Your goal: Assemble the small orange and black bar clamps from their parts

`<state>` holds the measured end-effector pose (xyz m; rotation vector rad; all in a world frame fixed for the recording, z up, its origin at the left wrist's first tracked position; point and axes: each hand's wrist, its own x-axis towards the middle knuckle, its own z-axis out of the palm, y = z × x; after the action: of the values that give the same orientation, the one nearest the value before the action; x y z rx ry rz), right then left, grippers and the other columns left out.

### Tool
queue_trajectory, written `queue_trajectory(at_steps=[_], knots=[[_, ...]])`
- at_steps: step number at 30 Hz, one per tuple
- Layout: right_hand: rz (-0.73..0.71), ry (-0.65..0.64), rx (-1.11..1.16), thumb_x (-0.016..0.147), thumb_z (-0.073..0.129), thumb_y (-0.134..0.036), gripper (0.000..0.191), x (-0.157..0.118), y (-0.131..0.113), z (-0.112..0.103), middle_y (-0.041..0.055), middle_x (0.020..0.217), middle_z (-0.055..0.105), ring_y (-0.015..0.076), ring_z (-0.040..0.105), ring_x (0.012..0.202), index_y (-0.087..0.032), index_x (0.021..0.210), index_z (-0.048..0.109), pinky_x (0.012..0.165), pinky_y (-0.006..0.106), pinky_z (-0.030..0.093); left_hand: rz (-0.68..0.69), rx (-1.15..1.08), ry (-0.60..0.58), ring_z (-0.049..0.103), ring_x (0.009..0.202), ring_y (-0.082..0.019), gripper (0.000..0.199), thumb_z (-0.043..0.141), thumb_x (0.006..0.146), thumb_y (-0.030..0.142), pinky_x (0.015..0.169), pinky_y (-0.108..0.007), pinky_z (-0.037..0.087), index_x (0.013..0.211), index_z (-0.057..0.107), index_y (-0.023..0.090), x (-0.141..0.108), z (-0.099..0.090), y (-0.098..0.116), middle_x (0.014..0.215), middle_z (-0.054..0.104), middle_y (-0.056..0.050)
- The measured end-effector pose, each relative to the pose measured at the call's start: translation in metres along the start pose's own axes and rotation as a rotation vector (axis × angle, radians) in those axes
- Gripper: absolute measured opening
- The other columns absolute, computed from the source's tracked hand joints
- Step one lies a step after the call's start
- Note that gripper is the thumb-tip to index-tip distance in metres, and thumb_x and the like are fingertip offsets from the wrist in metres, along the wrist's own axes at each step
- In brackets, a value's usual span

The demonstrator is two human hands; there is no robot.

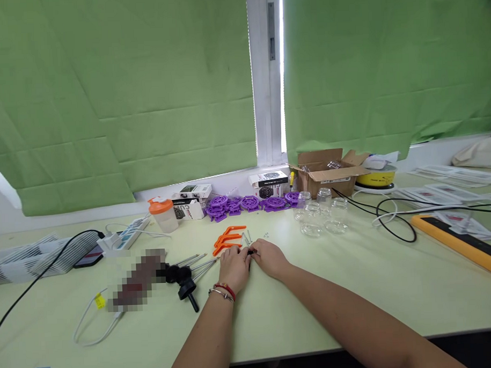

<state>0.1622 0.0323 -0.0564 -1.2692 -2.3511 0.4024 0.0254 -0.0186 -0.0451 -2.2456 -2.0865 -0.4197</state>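
Below centre, my left hand (234, 266) and right hand (269, 257) pinch a small black, seemingly plastic piece (250, 252), mostly hidden; likely light, stiff, best held by its edges.

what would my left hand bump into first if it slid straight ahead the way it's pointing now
Your left hand would probably meet the orange plastic pieces first, lying just beyond its fingers; the exact gap is hard to judge from this one view.
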Motion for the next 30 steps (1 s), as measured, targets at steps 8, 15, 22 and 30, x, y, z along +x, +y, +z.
queue_trajectory(at_steps=[8,15,22,30], knots=[[0.0,-0.011,-0.005,0.082,0.046,-0.021,0.018,-0.001,-0.0004,0.0002,0.0033,0.098,0.057,0.0145,0.054,0.086,-0.02,0.095,0.059,0.072,0.024,0.035,-0.005,-0.004,-0.022,0.048,0.094,-0.02,0.033,0.03,0.089,0.033,0.084,-0.035,0.035,0.11,0.055,0.026,-0.0004,0.0011,-0.0002,0.101,0.054,-0.007],[-0.014,-0.016,-0.009,0.083,0.045,-0.021,0.019,-0.0015,0.0005,0.0002,0.0034,0.098,0.057,0.0149,0.054,0.087,-0.021,0.096,0.058,0.072,0.024,0.035,-0.01,-0.02,-0.024,0.047,0.094,-0.02,0.034,0.029,0.089,0.034,0.083,-0.034,0.036,0.108,0.055,0.025,-0.0016,-0.001,0.0005,0.1,0.053,-0.007],[-0.021,-0.007,-0.017,0.083,0.045,-0.021,0.019,-0.0023,0.0009,-0.0001,0.0032,0.098,0.057,0.0154,0.055,0.086,-0.021,0.096,0.058,0.071,0.025,0.035,-0.005,-0.025,-0.025,0.047,0.093,-0.021,0.034,0.029,0.089,0.034,0.083,-0.034,0.036,0.108,0.055,0.023,-0.0017,-0.0025,0.0017,0.101,0.053,-0.008],[-0.007,0.011,0.047,0.081,0.047,-0.02,0.026,-0.0047,0.0006,-0.0019,0.0056,0.106,0.056,0.0159,0.054,0.092,-0.019,0.105,0.055,0.078,0.025,0.037,0.029,-0.024,-0.021,0.049,0.09,-0.021,0.033,0.029,0.089,0.032,0.081,-0.035,0.037,0.102,0.058,0.02,-0.0006,-0.0054,0.0007,0.098,0.055,-0.009]])
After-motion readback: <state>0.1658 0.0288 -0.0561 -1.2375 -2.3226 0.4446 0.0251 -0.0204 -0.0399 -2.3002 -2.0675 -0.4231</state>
